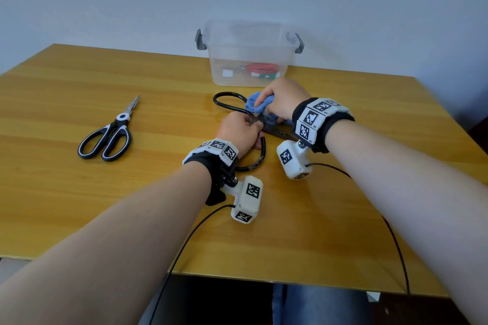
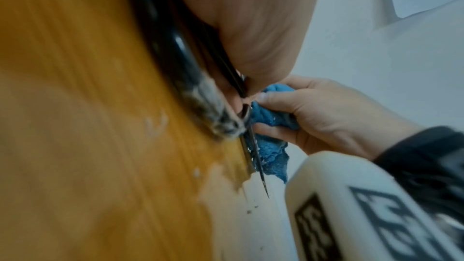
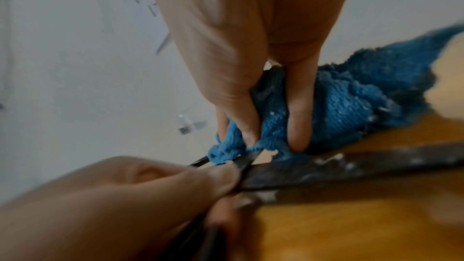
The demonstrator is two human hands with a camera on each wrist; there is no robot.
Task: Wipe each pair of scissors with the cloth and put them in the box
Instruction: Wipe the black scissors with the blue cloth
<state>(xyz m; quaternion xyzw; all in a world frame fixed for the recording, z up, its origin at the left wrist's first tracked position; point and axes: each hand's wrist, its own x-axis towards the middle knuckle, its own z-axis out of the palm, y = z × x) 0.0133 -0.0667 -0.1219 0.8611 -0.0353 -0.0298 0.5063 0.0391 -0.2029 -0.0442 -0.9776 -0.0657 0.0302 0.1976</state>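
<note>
Black iron scissors point(image 1: 229, 103) with big loop handles lie in the middle of the table, blades point(image 3: 351, 166) dark and speckled. My left hand point(image 1: 241, 132) grips them near the pivot, thumb and fingers pinching the metal point(image 3: 220, 178). My right hand point(image 1: 282, 101) holds a bunched blue cloth point(image 1: 254, 103) and presses it on the blade by the pivot point(image 2: 266, 118). A second pair, black-and-white handled scissors point(image 1: 111, 137), lies at the left, untouched. The clear plastic box point(image 1: 248, 53) stands behind my hands, with red-handled scissors point(image 1: 261, 67) inside.
The wooden table point(image 1: 79, 206) runs wide on both sides; its front edge is close to my body. Black cables point(image 1: 396, 240) trail from the wrist cameras over the front edge. A plain wall stands behind the box.
</note>
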